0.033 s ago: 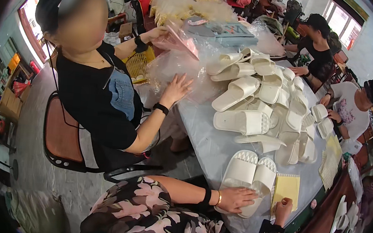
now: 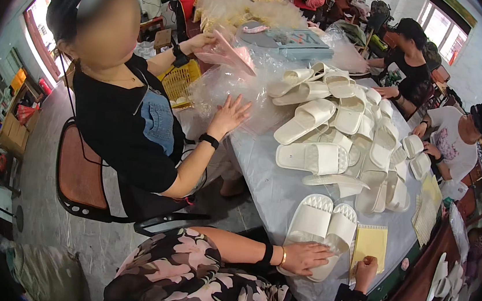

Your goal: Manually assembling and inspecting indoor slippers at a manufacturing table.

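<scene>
A pair of white slippers (image 2: 319, 228) lies side by side, soles up, at the near edge of the grey table (image 2: 270, 182). My left hand (image 2: 303, 257) grips their heel ends, with the fingers laid over the near slipper. Just to the right lies a yellow sheet (image 2: 370, 243). My right hand (image 2: 365, 271) pinches its lower edge between thumb and fingers. A black band is on each of my wrists, and my flowered lap shows below.
A big pile of white slippers (image 2: 336, 122) fills the table's middle. A person in black (image 2: 127, 122) sits at the left on a chair, one hand on clear plastic bags (image 2: 224, 82). Other people sit at the far right beside more yellow sheets (image 2: 428, 206). A yellow basket (image 2: 179, 81) stands at the left.
</scene>
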The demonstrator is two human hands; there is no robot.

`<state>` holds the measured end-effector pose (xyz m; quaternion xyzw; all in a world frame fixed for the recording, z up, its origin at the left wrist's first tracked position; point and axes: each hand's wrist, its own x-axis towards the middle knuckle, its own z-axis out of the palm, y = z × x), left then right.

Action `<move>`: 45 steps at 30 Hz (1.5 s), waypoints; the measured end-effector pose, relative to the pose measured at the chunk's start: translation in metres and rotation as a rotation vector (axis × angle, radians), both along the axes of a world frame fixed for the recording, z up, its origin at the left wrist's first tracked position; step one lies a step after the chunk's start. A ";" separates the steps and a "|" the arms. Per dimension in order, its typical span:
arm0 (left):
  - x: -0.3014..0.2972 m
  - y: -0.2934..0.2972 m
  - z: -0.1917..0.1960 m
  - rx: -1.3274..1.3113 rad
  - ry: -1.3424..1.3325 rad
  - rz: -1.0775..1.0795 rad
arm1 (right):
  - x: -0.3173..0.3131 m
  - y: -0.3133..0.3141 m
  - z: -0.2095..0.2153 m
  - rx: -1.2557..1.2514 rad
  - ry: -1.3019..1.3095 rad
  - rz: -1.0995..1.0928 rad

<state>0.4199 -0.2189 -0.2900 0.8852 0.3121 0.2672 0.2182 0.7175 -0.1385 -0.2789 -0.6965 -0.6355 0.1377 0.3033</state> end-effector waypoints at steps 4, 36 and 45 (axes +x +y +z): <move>0.007 -0.002 0.004 0.018 -0.042 -0.023 | 0.027 -0.001 -0.008 -0.106 -0.057 0.044; -0.008 0.009 0.037 0.101 0.063 0.024 | -0.041 -0.034 0.054 -0.224 0.379 0.041; -0.008 0.007 0.032 0.085 0.036 0.026 | -0.105 -0.056 0.061 -0.323 0.176 0.331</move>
